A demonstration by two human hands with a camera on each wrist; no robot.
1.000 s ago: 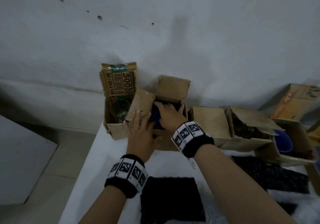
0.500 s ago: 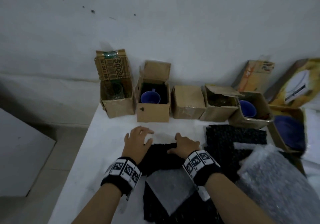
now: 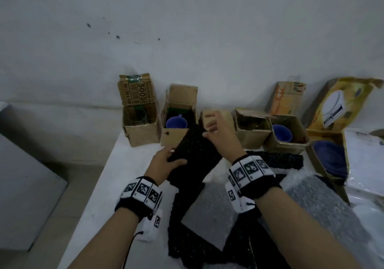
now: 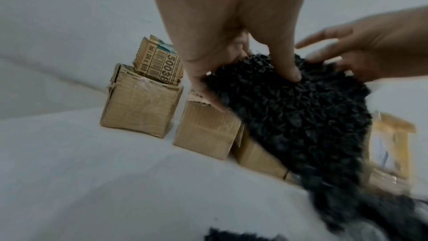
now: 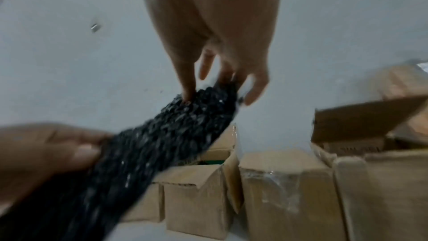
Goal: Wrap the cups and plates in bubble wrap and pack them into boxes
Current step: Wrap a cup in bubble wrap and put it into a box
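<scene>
Head view shows both hands lifting a sheet of black bubble wrap above the white bench, near its far edge; the left hand grips the sheet's near-left edge, thumb on top and fingers curled beneath; the right hand pinches the far corner, its other fingers spread loosely, though this hand is blurred. Left wrist view confirms the hold: the left hand has its thumb pressed onto the black bubble wrap and its fingers under the edge, while the right hand takes the sheet from the far side. Right wrist view shows the right hand with fingertips nipping the end of the black bubble wrap, which hangs slanting down to the left hand.

Along the bench's far edge, against the wall, stands a row of small brown cardboard boxes; the leftmost open box holds a clear glass; the next open box holds a blue cup; a closed box sits partly behind the right hand; further right another open box holds a second blue cup; at the right edge a larger box holds a blue plate. More black wrap and clear bubble wrap lie on the near part of the bench.
</scene>
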